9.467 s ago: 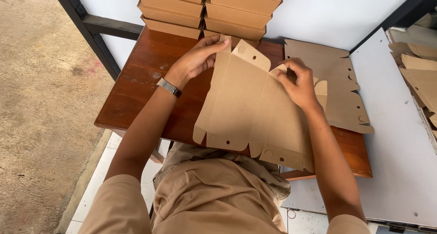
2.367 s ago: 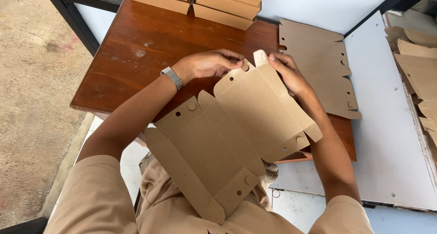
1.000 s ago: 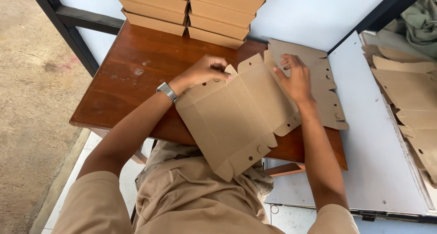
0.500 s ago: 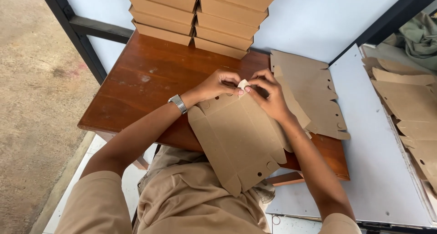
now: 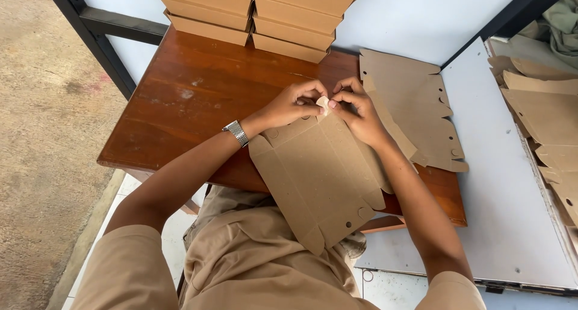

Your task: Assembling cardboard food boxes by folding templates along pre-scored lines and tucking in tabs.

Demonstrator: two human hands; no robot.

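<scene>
Both hands meet at the far end of a flat brown cardboard box blank (image 5: 325,177). The left hand (image 5: 292,104) and right hand (image 5: 355,108) are each closed in a narrow pinch on the same small pale tab (image 5: 323,103) at the blank's far edge, fingertips almost touching, so neither hand is nearer than the other. The blank lies on the wooden table (image 5: 180,99), its long axis running from the hands back toward the person, tilted a little to the right; its near end overhangs the table edge above the lap. A wristwatch (image 5: 236,132) sits on the left wrist. More flat blanks (image 5: 421,99) lie just right of the right hand. Stacked folded boxes (image 5: 259,12) stand at the far table edge, well apart from the hands.
</scene>
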